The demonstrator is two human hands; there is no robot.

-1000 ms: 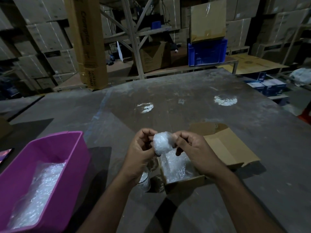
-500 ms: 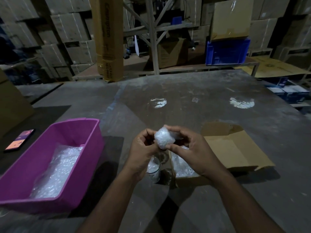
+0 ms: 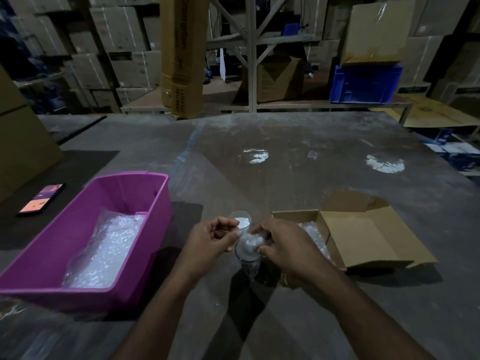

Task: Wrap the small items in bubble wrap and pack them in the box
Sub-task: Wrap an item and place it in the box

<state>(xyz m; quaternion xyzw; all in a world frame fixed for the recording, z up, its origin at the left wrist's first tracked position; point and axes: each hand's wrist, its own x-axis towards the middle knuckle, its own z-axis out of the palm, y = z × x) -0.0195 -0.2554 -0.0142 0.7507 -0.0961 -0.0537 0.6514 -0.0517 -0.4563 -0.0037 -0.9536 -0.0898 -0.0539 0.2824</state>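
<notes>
A small item wrapped in white bubble wrap [image 3: 248,242] is pinched between my right hand [image 3: 287,246] and the fingertips of my left hand [image 3: 211,240]. It hangs just above a small clear glass [image 3: 248,262] standing on the table. A second clear glass [image 3: 242,219] stands right behind my left hand. The open cardboard box [image 3: 363,237] lies to the right, its flap spread flat. Bubble-wrapped pieces [image 3: 313,233] lie inside it, partly hidden by my right hand.
A pink plastic tub [image 3: 145,193] with sheets of bubble wrap [image 3: 109,245] sits at the left. A phone [image 3: 41,200] with a lit screen lies beyond it. A big carton [image 3: 20,141] stands at the far left edge. Racks of cartons and a blue crate [image 3: 365,84] stand behind the grey table [image 3: 285,141].
Both hands have lowered the wrapped item toward the table, over the clear glass. My view has turned left, showing more of the pink tub and the phone.
</notes>
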